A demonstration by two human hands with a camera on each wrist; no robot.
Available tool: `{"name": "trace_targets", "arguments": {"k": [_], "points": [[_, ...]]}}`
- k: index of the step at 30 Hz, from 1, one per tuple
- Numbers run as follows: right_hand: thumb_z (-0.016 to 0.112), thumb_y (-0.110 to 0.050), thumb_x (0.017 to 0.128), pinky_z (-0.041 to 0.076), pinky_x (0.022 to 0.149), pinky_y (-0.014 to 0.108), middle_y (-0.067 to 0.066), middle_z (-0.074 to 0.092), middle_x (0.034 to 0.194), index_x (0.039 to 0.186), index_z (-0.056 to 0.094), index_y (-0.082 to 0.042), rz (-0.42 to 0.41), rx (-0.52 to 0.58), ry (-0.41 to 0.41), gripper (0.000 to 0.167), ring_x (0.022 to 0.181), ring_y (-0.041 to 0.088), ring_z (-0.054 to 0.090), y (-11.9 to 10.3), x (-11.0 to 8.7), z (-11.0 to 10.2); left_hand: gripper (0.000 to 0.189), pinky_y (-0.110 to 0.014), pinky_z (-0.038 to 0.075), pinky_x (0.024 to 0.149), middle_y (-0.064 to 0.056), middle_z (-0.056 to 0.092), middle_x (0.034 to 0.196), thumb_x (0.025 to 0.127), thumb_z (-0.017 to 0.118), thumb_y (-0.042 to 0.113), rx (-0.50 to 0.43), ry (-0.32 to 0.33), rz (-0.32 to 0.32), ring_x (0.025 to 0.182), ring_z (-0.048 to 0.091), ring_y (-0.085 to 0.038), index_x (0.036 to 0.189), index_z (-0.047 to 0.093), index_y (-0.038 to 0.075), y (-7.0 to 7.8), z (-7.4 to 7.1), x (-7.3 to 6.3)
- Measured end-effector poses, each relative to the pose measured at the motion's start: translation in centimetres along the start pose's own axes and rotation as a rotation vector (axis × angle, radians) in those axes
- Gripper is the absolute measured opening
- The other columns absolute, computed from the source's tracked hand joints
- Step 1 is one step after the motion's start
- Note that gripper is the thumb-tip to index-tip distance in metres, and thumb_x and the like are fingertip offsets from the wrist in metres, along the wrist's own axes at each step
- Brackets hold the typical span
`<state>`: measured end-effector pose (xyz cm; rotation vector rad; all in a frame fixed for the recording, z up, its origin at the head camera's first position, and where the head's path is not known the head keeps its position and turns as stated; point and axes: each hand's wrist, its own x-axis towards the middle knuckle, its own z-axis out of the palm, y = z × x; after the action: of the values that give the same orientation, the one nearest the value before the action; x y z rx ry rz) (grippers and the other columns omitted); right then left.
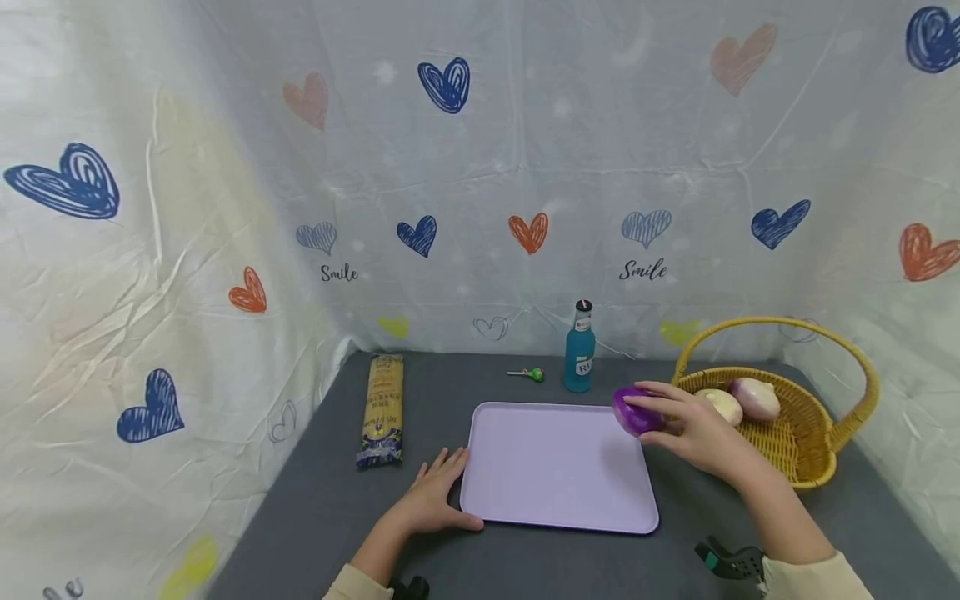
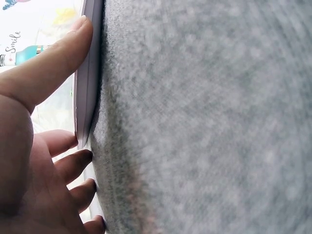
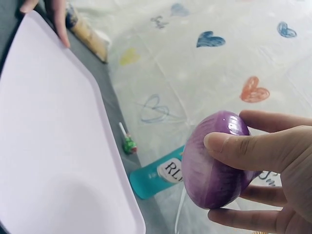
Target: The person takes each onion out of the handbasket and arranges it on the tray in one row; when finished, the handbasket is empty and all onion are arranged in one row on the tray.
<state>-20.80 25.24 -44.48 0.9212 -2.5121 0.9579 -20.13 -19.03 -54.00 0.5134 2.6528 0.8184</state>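
Btwn R thumb and fingertips, purple onion [image 1: 628,413] is grasped by R hand [image 1: 701,429]; thumb is set on one side, fingers are spread round the other. Onion is held up near far R corner of lilac tray [image 1: 558,467], w/ a gap to the tray seen in R wrist view.

At L fingertips, tray's L edge is touched by L hand [image 1: 431,502]. Nothing's clenched there: fingers are spread and straight-ish, thumb is laid along near edge by the corner (rim contact is best seen in L wrist view).

Just R of R fingers, yellow wicker basket [image 1: 806,437] is placed, handle up; two pale bulbs [image 1: 756,400] are held inside, side by side, one w/ purplish skin. Beyond R fingertips, past tray's far edge, blue bottle [image 1: 579,358] is stood upright, dark cap on. L of that, lollipop [image 1: 536,374] is laid flat, green wrapper, stick pointed L.

Beyond L fingertips and off to their L, noodle pkg [image 1: 384,408] is laid lengthwise, blue-printed end nearer, apart from tray.

Under both hands, grey cloth [image 1: 315,517] is spread; well past all fingers, white backdrop [image 1: 480,167] is hung, printed w/ hearts + "Smile".
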Motion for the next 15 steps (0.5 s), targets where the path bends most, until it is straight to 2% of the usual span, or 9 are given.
{"name": "trace_targets", "arguments": {"k": [4,10,15], "points": [[0.086,-0.005,0.076,0.063,0.070,0.037,0.024,0.058,0.136,0.129,0.069,-0.010,-0.007,-0.012,0.010,0.056,0.103,0.040,0.068,-0.1,0.4,0.2,0.121,-0.067,0.002,0.122,-0.008,0.020,0.169,0.071,0.085,0.061,0.002,0.005,-0.002,0.157,0.007,-0.038,0.162,0.022,0.013,0.0,0.0,0.1],[0.085,-0.005,0.077,0.063,0.073,0.034,0.024,0.057,0.137,0.129,0.069,-0.007,0.000,0.023,-0.009,0.054,0.109,0.040,0.065,-0.1,0.7,0.8,0.121,-0.069,0.004,0.120,-0.011,0.022,0.168,0.071,0.085,0.059,0.008,0.004,0.010,0.156,0.009,-0.041,0.161,0.023,0.009,-0.1,0.0,0.0],[0.085,-0.004,0.078,0.063,0.076,0.037,0.022,0.056,0.138,0.129,0.069,-0.005,0.018,0.055,-0.023,0.054,0.112,0.041,0.064,-0.3,1.0,1.3,0.120,-0.069,0.004,0.121,-0.011,0.022,0.168,0.072,0.085,0.058,0.007,0.003,0.009,0.156,0.009,-0.040,0.161,0.023,0.009,-0.1,0.0,0.0]]}}
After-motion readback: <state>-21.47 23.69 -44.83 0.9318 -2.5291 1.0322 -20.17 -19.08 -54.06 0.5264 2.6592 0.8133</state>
